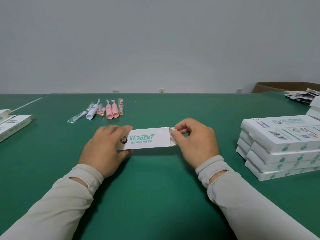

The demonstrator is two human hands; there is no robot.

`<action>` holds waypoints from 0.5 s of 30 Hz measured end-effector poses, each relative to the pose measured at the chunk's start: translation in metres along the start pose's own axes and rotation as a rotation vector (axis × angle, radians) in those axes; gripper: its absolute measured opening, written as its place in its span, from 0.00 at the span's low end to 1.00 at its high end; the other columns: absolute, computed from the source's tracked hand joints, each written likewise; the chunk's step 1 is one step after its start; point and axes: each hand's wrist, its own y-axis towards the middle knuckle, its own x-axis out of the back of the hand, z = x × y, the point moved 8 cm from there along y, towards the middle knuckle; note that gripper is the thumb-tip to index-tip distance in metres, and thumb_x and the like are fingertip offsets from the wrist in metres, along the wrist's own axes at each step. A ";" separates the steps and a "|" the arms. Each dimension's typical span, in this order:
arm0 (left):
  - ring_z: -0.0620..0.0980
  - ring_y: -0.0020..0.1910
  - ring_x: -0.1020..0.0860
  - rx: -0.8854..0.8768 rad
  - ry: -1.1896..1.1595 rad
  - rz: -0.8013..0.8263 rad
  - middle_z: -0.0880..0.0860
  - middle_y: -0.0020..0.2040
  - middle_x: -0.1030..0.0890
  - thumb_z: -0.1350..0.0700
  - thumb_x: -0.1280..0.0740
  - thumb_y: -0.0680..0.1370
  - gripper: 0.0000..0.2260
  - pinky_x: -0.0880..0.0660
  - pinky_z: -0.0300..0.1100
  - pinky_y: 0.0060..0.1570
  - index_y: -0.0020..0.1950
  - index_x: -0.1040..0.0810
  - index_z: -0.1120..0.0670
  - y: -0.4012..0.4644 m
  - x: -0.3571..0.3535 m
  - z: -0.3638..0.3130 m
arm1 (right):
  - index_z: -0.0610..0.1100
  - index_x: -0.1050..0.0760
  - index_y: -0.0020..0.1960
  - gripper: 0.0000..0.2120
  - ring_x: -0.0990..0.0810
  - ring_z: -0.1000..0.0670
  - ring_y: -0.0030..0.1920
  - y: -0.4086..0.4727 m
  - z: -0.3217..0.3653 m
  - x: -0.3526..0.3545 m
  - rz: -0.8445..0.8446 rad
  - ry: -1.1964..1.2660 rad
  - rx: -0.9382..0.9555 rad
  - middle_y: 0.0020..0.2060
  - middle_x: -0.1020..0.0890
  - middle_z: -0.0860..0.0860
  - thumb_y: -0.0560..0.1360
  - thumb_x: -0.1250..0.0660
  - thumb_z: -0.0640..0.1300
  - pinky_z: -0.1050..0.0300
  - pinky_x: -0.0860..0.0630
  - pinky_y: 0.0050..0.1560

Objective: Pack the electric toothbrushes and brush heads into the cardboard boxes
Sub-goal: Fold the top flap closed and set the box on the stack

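A long white cardboard box (149, 139) printed "WISDENT" lies across the green table (155, 187) in front of me. My left hand (105, 146) grips its left end, thumb on the near side and fingers over the top. My right hand (194, 141) pinches the end flap at the box's open right end. Farther back lie a white electric toothbrush (91, 113), two pink toothbrushes (111, 112) and several brush heads in clear wrappers (77, 116).
A stack of white boxes (280, 148) stands at the right, with leaflets (303, 97) and a brown carton (284, 86) behind it. More white boxes (13, 123) lie at the left edge. A grey wall rises behind the table.
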 end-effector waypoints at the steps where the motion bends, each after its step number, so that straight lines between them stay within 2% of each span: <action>1: 0.51 0.63 0.32 -0.004 0.005 -0.006 0.44 0.63 0.25 0.48 0.25 0.73 0.26 0.29 0.47 0.51 0.69 0.29 0.40 0.000 0.000 -0.001 | 0.52 0.23 0.38 0.07 0.22 0.57 0.33 -0.001 -0.004 -0.001 -0.010 0.034 -0.053 0.33 0.18 0.61 0.72 0.27 0.50 0.57 0.23 0.37; 4: 0.51 0.63 0.32 -0.004 0.015 -0.014 0.44 0.63 0.25 0.48 0.26 0.73 0.26 0.29 0.47 0.50 0.69 0.29 0.39 0.000 0.000 -0.003 | 0.49 0.25 0.40 0.06 0.24 0.56 0.25 -0.005 -0.008 -0.018 0.105 0.267 -0.203 0.30 0.18 0.55 0.75 0.30 0.43 0.60 0.29 0.29; 6: 0.51 0.63 0.32 0.020 -0.024 -0.004 0.44 0.64 0.26 0.48 0.26 0.73 0.26 0.26 0.50 0.53 0.69 0.29 0.39 0.000 0.000 0.000 | 0.44 0.28 0.45 0.04 0.27 0.53 0.21 -0.013 -0.005 -0.035 0.292 0.600 -0.340 0.34 0.20 0.50 0.77 0.36 0.37 0.63 0.37 0.23; 8: 0.52 0.62 0.32 0.032 -0.066 -0.001 0.44 0.63 0.25 0.49 0.25 0.73 0.26 0.26 0.54 0.55 0.69 0.29 0.40 0.000 0.000 0.004 | 0.43 0.28 0.49 0.04 0.23 0.48 0.23 -0.025 0.000 -0.046 0.524 0.939 -0.499 0.36 0.23 0.49 0.74 0.36 0.37 0.63 0.39 0.20; 10: 0.53 0.62 0.32 0.025 -0.089 0.008 0.45 0.62 0.25 0.51 0.25 0.72 0.26 0.27 0.55 0.56 0.68 0.28 0.41 -0.001 -0.001 0.006 | 0.43 0.25 0.48 0.08 0.18 0.44 0.29 -0.036 0.010 -0.049 0.739 1.072 -0.543 0.34 0.22 0.52 0.69 0.35 0.40 0.63 0.36 0.21; 11: 0.53 0.62 0.32 0.027 -0.094 0.017 0.44 0.62 0.25 0.50 0.25 0.72 0.26 0.27 0.55 0.57 0.68 0.28 0.40 -0.001 -0.002 0.006 | 0.43 0.22 0.46 0.07 0.17 0.44 0.32 -0.037 0.012 -0.048 0.794 1.074 -0.515 0.35 0.21 0.53 0.69 0.35 0.41 0.62 0.34 0.21; 12: 0.52 0.62 0.32 0.036 -0.095 0.025 0.44 0.62 0.25 0.50 0.25 0.72 0.26 0.26 0.55 0.56 0.68 0.29 0.39 -0.001 -0.002 0.007 | 0.44 0.20 0.43 0.05 0.16 0.45 0.32 -0.033 0.010 -0.045 0.792 1.061 -0.481 0.37 0.19 0.52 0.69 0.34 0.41 0.62 0.34 0.21; 13: 0.51 0.62 0.32 0.052 -0.095 0.027 0.43 0.62 0.26 0.49 0.25 0.72 0.26 0.26 0.56 0.56 0.68 0.30 0.38 -0.001 -0.003 0.009 | 0.44 0.19 0.42 0.04 0.17 0.46 0.31 -0.025 0.005 -0.039 0.716 1.039 -0.462 0.40 0.16 0.50 0.71 0.33 0.40 0.62 0.34 0.21; 15: 0.51 0.62 0.33 0.101 -0.088 0.006 0.43 0.62 0.26 0.47 0.26 0.73 0.26 0.26 0.56 0.56 0.68 0.31 0.37 0.000 0.000 0.015 | 0.43 0.21 0.43 0.03 0.21 0.50 0.26 0.001 -0.016 -0.014 0.384 0.898 -0.432 0.45 0.13 0.46 0.75 0.32 0.39 0.62 0.35 0.22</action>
